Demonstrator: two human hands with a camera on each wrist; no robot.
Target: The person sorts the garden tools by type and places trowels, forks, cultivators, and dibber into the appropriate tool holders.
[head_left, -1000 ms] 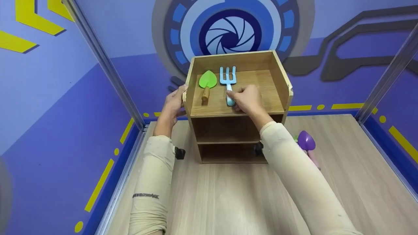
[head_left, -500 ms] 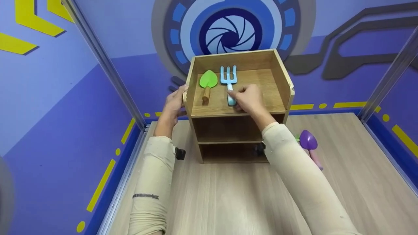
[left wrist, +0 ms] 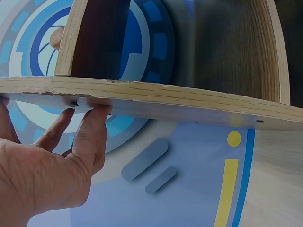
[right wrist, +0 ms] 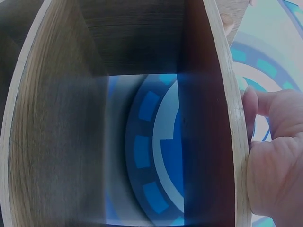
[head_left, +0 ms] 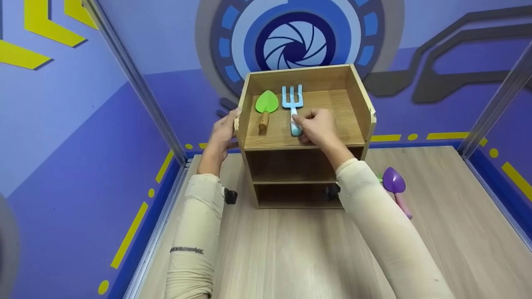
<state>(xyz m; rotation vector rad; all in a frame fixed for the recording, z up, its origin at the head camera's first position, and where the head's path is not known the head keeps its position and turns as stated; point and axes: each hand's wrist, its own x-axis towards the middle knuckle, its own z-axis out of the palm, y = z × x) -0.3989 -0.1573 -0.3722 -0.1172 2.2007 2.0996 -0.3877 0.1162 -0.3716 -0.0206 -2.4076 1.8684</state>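
Observation:
A light-blue hand fork (head_left: 292,101) lies on the top shelf of a small wooden shelf unit (head_left: 328,101), tines toward the back. My right hand (head_left: 319,126) pinches its handle between thumb and fingers. To its left lies a hand trowel (head_left: 267,101) with a green leaf-shaped blade and a wooden handle. My left hand (head_left: 222,131) rests its fingertips against the outside of the unit's left side; the left wrist view shows the fingers (left wrist: 92,135) touching that panel. In the right wrist view my right hand (right wrist: 279,142) is behind the top board, which hides the fork.
Right of the unit, a purple trowel (head_left: 394,180) with a pink handle lies on the wood-grain tabletop (head_left: 291,253), a green thing (head_left: 380,177) partly hidden beside it. Two lower compartments (head_left: 291,165) face forward. Blue printed walls (head_left: 174,95) stand behind and at both sides.

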